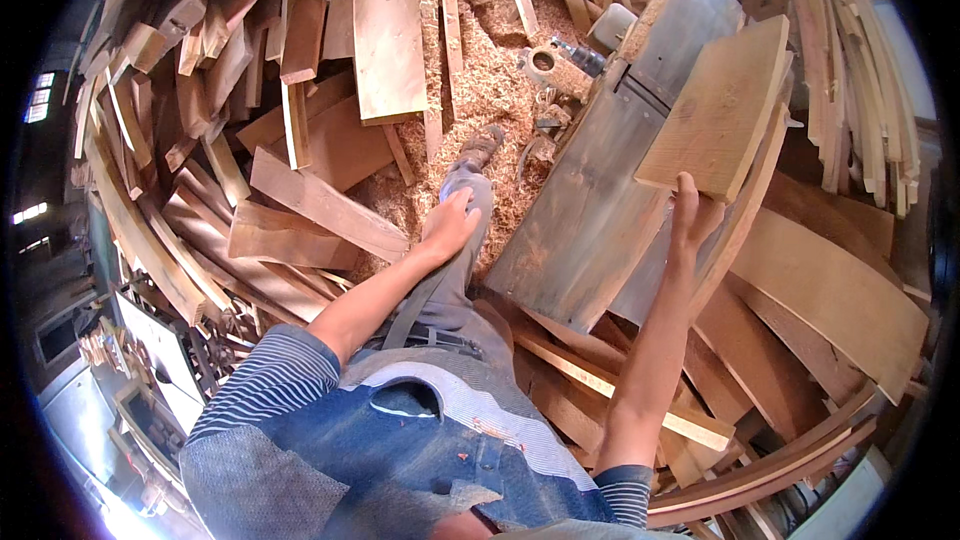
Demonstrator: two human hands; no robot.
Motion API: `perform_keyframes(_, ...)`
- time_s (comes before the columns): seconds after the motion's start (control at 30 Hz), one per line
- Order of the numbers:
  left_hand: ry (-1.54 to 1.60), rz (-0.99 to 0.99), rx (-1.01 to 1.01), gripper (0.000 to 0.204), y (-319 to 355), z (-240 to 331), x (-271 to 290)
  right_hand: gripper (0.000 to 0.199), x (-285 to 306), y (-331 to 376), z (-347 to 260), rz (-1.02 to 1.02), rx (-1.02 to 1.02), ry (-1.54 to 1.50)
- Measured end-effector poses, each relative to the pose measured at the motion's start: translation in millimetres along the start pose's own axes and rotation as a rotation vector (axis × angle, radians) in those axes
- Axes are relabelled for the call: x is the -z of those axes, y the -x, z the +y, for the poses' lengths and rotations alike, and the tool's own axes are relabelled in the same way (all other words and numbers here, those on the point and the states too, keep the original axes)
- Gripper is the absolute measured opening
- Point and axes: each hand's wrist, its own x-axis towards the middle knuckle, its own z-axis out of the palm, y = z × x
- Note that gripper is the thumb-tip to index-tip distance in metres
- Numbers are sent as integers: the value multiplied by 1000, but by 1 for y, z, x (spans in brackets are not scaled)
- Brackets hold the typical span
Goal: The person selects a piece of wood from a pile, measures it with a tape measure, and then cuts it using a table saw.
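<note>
Wood pieces (305, 30) heap up at left. The left hand (450, 226) rests on the person's leg (453, 290); whether its fingers close is unclear. Past shavings (508, 75), a metal bed (580, 245) carries a board (715, 105), the right hand (693, 214) touching its near end, finger grip uncertain. Planks (830, 285) lie at right.

There's 1 L grip (453, 227), 1 R grip (694, 214), 1 mach. (585, 225), uncountable brds (718, 105).

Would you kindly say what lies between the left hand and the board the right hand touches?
The head view shows the trouser leg under the left hand, then wood shavings, then the grey machine table before the board.
</note>
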Motion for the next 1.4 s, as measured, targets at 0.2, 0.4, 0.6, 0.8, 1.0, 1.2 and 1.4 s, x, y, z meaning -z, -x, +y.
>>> perform_keyframes(0.2,-30,-58,28,40,-7,5,7,31,-8,-30,-7,10,-29,65)
perform_keyframes(0.4,-1,-96,69,43,-10,9,15,31,-17,-75,-6,-58,-115,118)
perform_keyframes(0.6,-51,-85,73,41,-20,9,22,33,-34,-117,-15,-43,-122,37)
perform_keyframes(0.8,-60,-15,-43,36,-39,4,23,33,-58,-174,-17,-30,-91,-54)
perform_keyframes(1.0,-55,-159,-105,43,-79,13,25,33,-76,-214,14,-57,19,-275)
perform_keyframes(1.2,-152,-283,-199,37,-88,10,31,37,-78,-145,-18,22,-126,-228)
perform_keyframes(1.4,-59,-148,-304,27,-68,6,28,34,-41,-19,2,33,1,-118)
